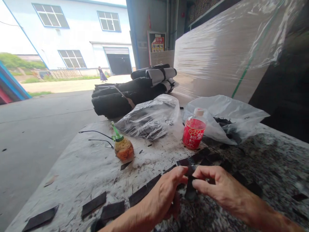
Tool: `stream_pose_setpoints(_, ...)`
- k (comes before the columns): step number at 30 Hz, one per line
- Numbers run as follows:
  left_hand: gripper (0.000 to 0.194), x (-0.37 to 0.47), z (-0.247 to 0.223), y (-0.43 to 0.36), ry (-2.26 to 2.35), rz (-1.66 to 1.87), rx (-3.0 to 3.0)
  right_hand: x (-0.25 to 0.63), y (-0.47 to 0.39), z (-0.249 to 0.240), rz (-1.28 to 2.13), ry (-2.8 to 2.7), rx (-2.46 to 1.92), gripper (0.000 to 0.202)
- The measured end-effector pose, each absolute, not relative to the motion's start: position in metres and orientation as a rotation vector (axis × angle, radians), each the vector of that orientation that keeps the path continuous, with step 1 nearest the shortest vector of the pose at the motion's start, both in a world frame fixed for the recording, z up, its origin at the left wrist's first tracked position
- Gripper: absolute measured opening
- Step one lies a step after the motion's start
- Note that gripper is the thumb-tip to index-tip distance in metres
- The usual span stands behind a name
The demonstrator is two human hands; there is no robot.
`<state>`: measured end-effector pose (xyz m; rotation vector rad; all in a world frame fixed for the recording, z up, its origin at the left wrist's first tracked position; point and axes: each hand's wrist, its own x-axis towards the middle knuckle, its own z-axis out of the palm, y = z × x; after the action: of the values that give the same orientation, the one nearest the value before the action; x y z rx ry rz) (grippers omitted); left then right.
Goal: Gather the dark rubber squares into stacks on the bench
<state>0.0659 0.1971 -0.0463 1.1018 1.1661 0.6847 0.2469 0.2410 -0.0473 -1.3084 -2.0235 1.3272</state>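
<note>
Pinching the black strip (190, 191) near its upper edge, the right hand (220, 183) would likely control it best with a light, flat hold, the left hand (167, 187) bracing the opposite side. The strip sits between the hands, touching the right fingers; whether the left fingers, curled beside it, grip it cannot be told. Beyond, on the counter (77, 161), are more black pieces (199, 155), then a red-labelled bottle (193, 132).
</note>
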Motion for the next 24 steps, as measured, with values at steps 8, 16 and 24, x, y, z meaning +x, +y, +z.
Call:
stream_pose_setpoints(8,0.036,0.061,-0.059,0.203,1.291,0.740,1.265,0.259,0.243,-0.059,1.232,-1.983,-1.367,0.020)
stream_pose_setpoints(16,0.024,0.069,-0.055,0.209,1.351,0.503,1.508,0.248,0.241,-0.059,1.293,-1.993,-1.352,0.011)
stream_pose_setpoints(24,0.022,0.048,-0.048,0.219,1.531,0.383,2.009,0.248,0.268,-0.070,1.107,-1.907,-1.408,0.016)
